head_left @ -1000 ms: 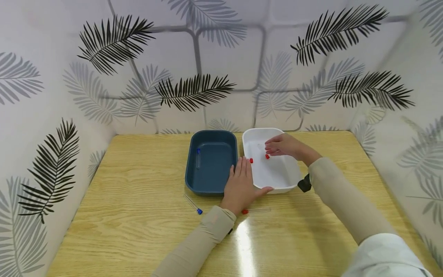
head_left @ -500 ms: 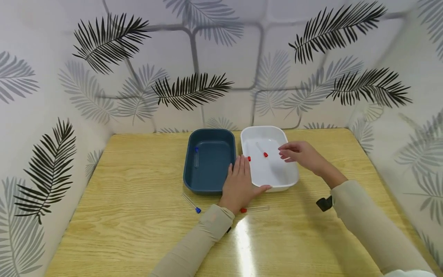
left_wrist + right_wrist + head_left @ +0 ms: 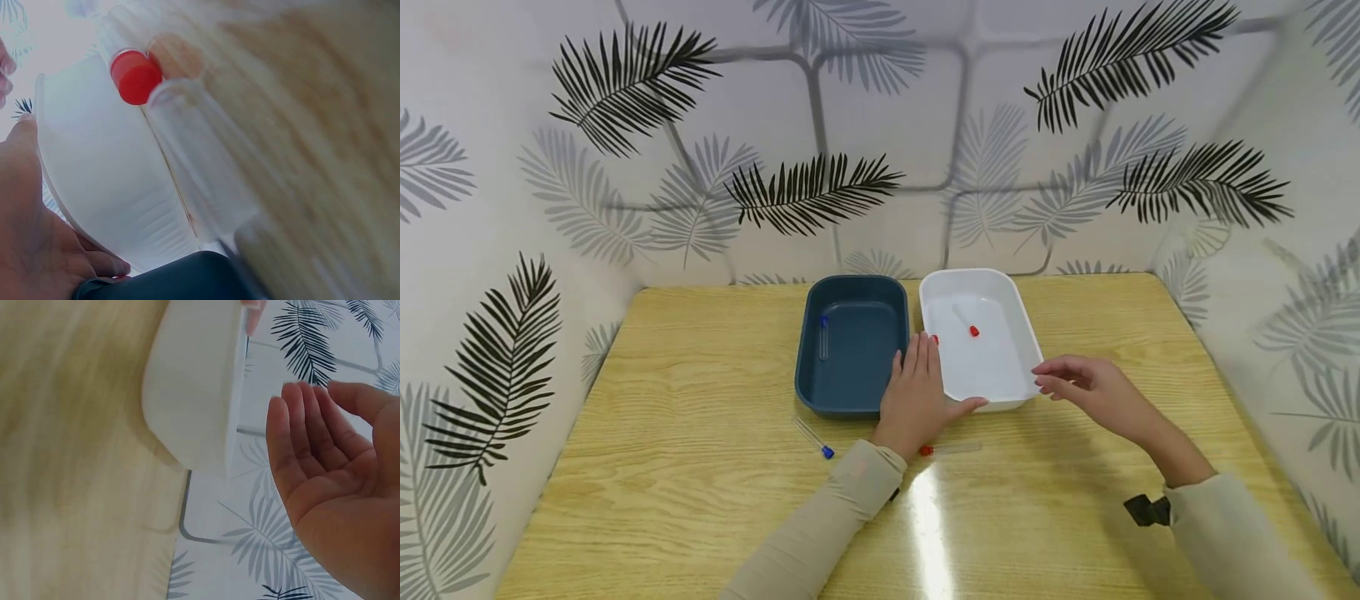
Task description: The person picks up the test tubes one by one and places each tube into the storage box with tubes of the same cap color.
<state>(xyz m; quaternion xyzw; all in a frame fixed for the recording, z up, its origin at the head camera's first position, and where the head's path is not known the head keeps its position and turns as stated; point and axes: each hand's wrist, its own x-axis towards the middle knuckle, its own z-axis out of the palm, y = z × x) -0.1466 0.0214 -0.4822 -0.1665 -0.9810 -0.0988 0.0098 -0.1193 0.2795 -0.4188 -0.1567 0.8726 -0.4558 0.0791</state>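
Observation:
My left hand [image 3: 916, 400] lies with straight fingers across the adjoining rims of a dark blue tray [image 3: 857, 379] and a white tray [image 3: 1000, 367], thumb along the white tray's front. My right hand [image 3: 1101, 398] hovers just off the white tray's right front corner; the right wrist view shows its palm [image 3: 340, 487] bare and its fingers loosely bent. In the white tray lies a clear tube with a red cap [image 3: 973, 331]. A second red cap [image 3: 935, 339] peeks out beside my left fingertips, its tube hidden. The blue tray holds a blue-capped tube [image 3: 824, 337].
On the wooden table [image 3: 700, 483], in front of the trays, lie a blue-capped tube [image 3: 827, 452] and a red-capped tube [image 3: 927, 451], the latter close by my left wrist. A leaf-patterned wall [image 3: 887, 108] rises behind the table and along both sides.
My right hand has drawn back from inside the white tray, moving right and toward me, past the rim. The red-capped tube beneath it now shows. My left hand keeps its place.

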